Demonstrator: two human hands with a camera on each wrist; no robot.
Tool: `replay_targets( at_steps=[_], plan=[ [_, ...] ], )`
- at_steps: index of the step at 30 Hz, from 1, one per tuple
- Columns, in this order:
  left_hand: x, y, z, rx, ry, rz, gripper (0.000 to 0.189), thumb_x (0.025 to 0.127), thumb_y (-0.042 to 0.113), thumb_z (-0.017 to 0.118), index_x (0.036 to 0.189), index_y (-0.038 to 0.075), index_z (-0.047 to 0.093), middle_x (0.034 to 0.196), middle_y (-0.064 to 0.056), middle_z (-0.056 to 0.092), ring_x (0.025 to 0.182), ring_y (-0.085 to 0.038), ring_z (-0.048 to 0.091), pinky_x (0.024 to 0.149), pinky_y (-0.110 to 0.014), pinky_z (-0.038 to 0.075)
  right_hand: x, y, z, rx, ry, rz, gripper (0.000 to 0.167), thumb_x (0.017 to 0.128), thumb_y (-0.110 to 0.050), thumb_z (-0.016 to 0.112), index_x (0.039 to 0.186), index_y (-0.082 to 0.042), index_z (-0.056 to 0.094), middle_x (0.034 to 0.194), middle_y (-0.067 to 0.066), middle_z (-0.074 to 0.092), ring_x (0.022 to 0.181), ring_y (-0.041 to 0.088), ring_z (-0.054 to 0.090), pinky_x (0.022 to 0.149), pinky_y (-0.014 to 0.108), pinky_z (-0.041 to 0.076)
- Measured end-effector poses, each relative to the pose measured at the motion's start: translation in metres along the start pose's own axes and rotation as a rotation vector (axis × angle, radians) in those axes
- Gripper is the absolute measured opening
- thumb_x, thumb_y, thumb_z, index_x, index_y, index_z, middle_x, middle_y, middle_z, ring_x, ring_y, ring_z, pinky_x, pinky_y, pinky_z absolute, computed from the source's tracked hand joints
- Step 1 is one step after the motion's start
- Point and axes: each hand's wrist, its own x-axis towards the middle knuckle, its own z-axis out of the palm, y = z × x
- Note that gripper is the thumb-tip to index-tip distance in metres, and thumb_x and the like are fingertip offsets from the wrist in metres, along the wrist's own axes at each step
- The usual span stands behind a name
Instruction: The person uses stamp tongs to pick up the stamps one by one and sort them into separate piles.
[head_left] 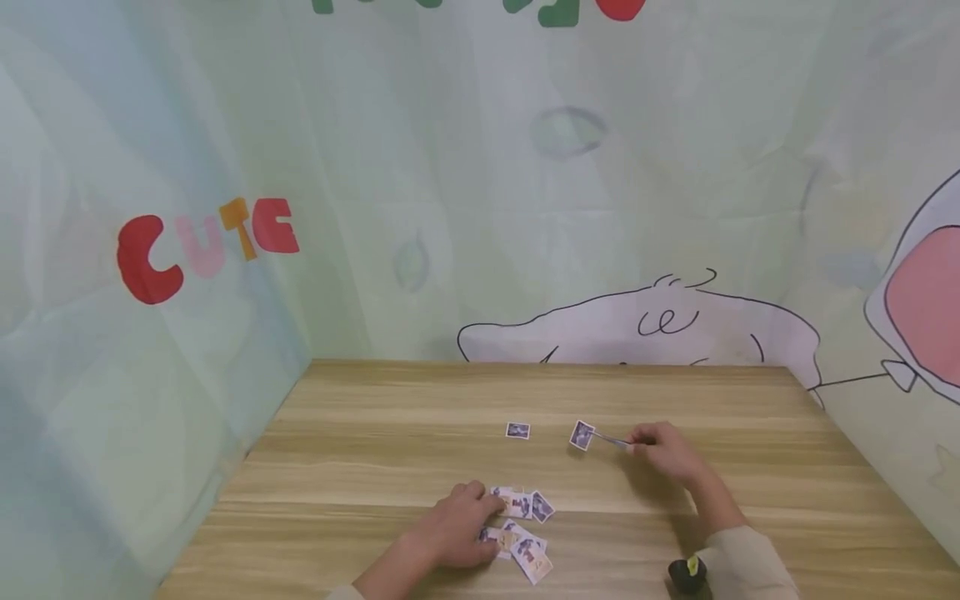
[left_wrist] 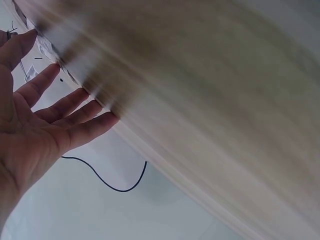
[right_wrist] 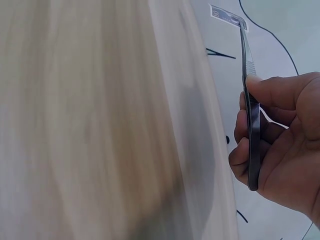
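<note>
My right hand [head_left: 671, 452] grips a pair of metal tweezers [right_wrist: 254, 135]. The tips of the tweezers pinch a small white-bordered picture card [head_left: 581, 435], which hangs tilted over the far part of the table. To its left, another small card [head_left: 517, 431] lies flat on the wood. My left hand [head_left: 459, 527] rests palm down at the left side of a loose group of cards, fingers spread and fingertips on the tabletop. That group holds several overlapping picture cards [head_left: 531, 560], partly covered by the fingers.
The wooden table [head_left: 360, 450] ends at a fabric backdrop [head_left: 420, 208] with cartoon drawings and letters. A small black object [head_left: 686, 575] with a yellow-green mark sits at the near right, beside the right sleeve [head_left: 750, 567].
</note>
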Motion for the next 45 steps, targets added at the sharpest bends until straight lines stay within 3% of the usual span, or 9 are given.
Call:
replay_targets(
  at_steps=[10,16,38,45],
  plan=[
    [0.000,0.000,-0.001,0.003,-0.003,0.007,0.051,0.076,0.034,0.068,0.121,0.013,0.060,0.110,-0.006,0.053,0.098,-0.021,0.050,0.081,-0.038,0.048,0.012,-0.014,0.013,0.040,-0.015,-0.012,0.009,0.083,0.000,0.060,0.088,0.003,0.066,0.080,0.004,0.060,0.073,0.018,0.050,0.068,0.033,0.042],
    [0.000,0.000,-0.001,0.000,0.000,0.009,0.051,0.076,0.034,0.068,0.122,0.013,0.060,0.112,-0.008,0.053,0.099,-0.023,0.050,0.083,-0.039,0.048,0.020,-0.015,0.024,0.086,-0.037,-0.074,0.008,0.082,0.002,0.060,0.087,0.005,0.065,0.078,0.005,0.061,0.072,0.018,0.050,0.068,0.033,0.043],
    [0.000,-0.001,0.000,-0.002,-0.002,-0.004,0.052,0.075,0.032,0.070,0.122,0.012,0.059,0.115,-0.010,0.052,0.101,-0.024,0.049,0.084,-0.040,0.047,0.049,-0.033,0.054,0.019,-0.046,-0.044,0.007,0.077,0.005,0.059,0.081,0.005,0.064,0.070,0.003,0.056,0.065,0.016,0.048,0.060,0.029,0.042],
    [-0.001,0.000,-0.001,-0.007,-0.007,-0.011,0.053,0.075,0.033,0.070,0.122,0.012,0.059,0.114,-0.009,0.052,0.101,-0.024,0.049,0.083,-0.040,0.047,0.054,-0.034,0.061,-0.056,0.002,-0.045,0.008,0.072,0.006,0.059,0.077,0.004,0.065,0.066,0.001,0.055,0.062,0.015,0.047,0.059,0.028,0.042]
  ],
)
